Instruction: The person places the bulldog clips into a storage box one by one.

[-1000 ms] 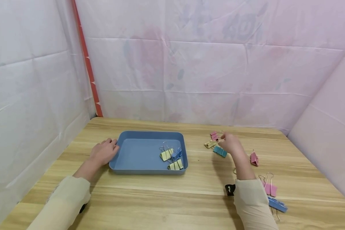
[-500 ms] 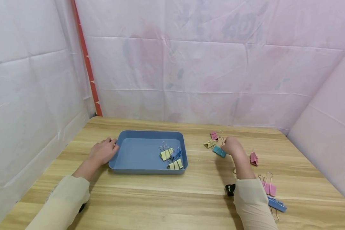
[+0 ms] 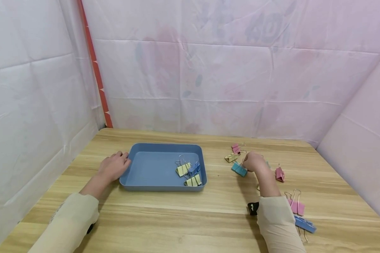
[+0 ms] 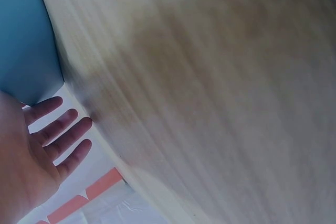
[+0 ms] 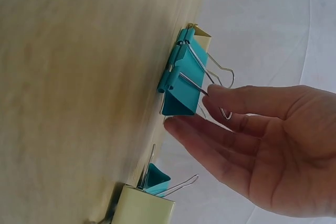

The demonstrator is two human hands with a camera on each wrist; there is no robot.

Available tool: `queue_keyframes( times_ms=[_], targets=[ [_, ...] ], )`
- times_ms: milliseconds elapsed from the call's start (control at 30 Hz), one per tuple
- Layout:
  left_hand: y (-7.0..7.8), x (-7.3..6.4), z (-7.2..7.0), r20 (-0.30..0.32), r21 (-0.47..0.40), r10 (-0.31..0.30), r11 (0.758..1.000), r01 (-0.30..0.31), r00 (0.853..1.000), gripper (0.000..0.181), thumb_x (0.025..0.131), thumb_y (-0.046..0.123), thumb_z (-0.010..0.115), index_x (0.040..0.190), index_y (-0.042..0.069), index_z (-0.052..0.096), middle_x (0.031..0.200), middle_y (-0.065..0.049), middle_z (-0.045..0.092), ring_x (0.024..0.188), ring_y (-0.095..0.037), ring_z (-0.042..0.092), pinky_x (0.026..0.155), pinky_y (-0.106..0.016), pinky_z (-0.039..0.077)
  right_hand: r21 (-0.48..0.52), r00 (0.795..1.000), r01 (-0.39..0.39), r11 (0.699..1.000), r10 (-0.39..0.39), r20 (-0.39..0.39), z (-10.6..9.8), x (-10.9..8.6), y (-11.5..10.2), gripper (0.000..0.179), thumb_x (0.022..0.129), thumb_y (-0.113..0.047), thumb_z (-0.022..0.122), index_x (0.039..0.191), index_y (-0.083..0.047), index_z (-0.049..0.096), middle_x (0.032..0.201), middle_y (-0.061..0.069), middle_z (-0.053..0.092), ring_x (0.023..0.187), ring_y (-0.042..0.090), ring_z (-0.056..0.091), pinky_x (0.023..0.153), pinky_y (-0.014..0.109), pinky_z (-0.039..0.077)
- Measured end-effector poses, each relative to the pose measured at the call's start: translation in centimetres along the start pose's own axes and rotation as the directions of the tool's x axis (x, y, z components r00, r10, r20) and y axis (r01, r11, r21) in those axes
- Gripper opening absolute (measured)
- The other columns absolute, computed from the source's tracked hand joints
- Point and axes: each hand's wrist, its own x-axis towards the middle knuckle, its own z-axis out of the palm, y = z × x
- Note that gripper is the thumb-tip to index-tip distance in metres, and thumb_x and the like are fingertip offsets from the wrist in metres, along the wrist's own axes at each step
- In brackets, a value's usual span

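Observation:
My right hand [image 3: 254, 163] pinches a wire handle of a teal binder clip [image 3: 239, 170] on the table's right side. In the right wrist view, thumb and fingertips meet at that handle, with the clip's teal body [image 5: 181, 85] close to the tabletop. Just behind it lie a yellow binder clip [image 3: 231, 158] and a pink binder clip [image 3: 235, 148]. My left hand [image 3: 114, 166], fingers loosely extended, rests against the left side of a blue tray [image 3: 152, 170]. Two pale yellow binder clips [image 3: 193, 181] and a blue one [image 3: 194, 169] lie inside the tray's right end.
Right of my right forearm lie a dark pink clip [image 3: 280, 174], a larger pink clip [image 3: 296, 206] and a blue clip [image 3: 305, 224]. A black clip [image 3: 253, 208] sits left of the sleeve. Another teal clip [image 5: 157, 180] shows in the right wrist view. White sheets surround the table.
My right hand has come down from near the pink and yellow clips to the teal clip and pinched its handle. The teal clip has shifted slightly toward me and left. My left hand stays put.

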Motion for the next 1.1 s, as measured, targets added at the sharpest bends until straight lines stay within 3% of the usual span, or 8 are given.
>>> queue_keyframes(
  times_ms=[200,400,567,700,833,1100],
  targets=[
    [0.03,-0.04,-0.01,0.004,-0.001,0.005,1.0,-0.005,1.0,0.048,0.095,0.025,0.033,0.126,-0.008,0.048,0.123,-0.029,0.047,0.11,-0.043,0.047,0.086,-0.055,0.038,0.095,0.998,-0.026,0.995,0.021,0.052,0.29,-0.21,0.03,0.016,0.079,-0.003,0.06,0.064,0.004,0.059,0.062,0.01,0.058,0.054,0.017,0.054,0.055,0.028,0.048],
    [0.02,-0.03,0.0,0.005,-0.008,0.004,1.0,-0.004,1.0,0.048,0.095,0.024,0.033,0.126,-0.008,0.048,0.123,-0.029,0.047,0.11,-0.043,0.046,0.086,-0.055,0.038,0.128,0.995,-0.016,0.992,0.003,0.099,0.42,-0.03,0.4,0.028,0.08,-0.004,0.059,0.055,-0.008,0.047,0.055,0.002,0.048,0.05,0.013,0.049,0.059,0.033,0.05],
    [0.17,-0.04,-0.08,0.001,-0.006,0.001,1.0,-0.001,1.0,0.048,0.095,0.024,0.033,0.126,-0.008,0.049,0.123,-0.028,0.047,0.11,-0.042,0.047,0.086,-0.055,0.038,0.16,0.991,-0.007,0.987,-0.015,0.136,0.29,0.02,0.34,0.032,0.082,-0.002,0.057,0.056,-0.011,0.039,0.054,-0.002,0.036,0.05,0.012,0.043,0.06,0.034,0.051],
    [0.24,0.0,-0.15,0.003,-0.003,-0.005,1.0,0.005,1.0,0.047,0.095,0.024,0.033,0.126,-0.008,0.049,0.122,-0.027,0.048,0.109,-0.042,0.047,0.086,-0.054,0.038,0.208,0.989,-0.022,0.978,-0.009,0.147,0.19,-0.2,0.09,0.023,0.084,0.0,0.054,0.064,-0.005,0.043,0.062,0.003,0.038,0.057,0.016,0.045,0.063,0.037,0.052],
    [0.3,-0.03,-0.25,0.005,0.0,-0.005,1.0,0.005,1.0,0.046,0.095,0.023,0.034,0.126,-0.007,0.049,0.122,-0.027,0.048,0.109,-0.042,0.047,0.086,-0.054,0.038,0.22,0.989,-0.035,0.975,0.002,0.148,0.16,-0.34,0.0,0.014,0.085,0.0,0.052,0.072,-0.001,0.045,0.067,0.005,0.039,0.06,0.018,0.047,0.063,0.039,0.052],
    [0.27,-0.11,-0.22,0.012,0.002,0.0,1.0,0.0,1.0,0.048,0.095,0.025,0.033,0.127,-0.008,0.048,0.123,-0.028,0.047,0.11,-0.042,0.047,0.086,-0.054,0.038,0.159,0.986,0.005,0.987,-0.032,0.164,0.39,0.19,0.39,0.035,0.078,0.004,0.052,0.055,-0.015,0.033,0.052,-0.004,0.026,0.044,0.007,0.03,0.056,0.031,0.048]
  ],
)
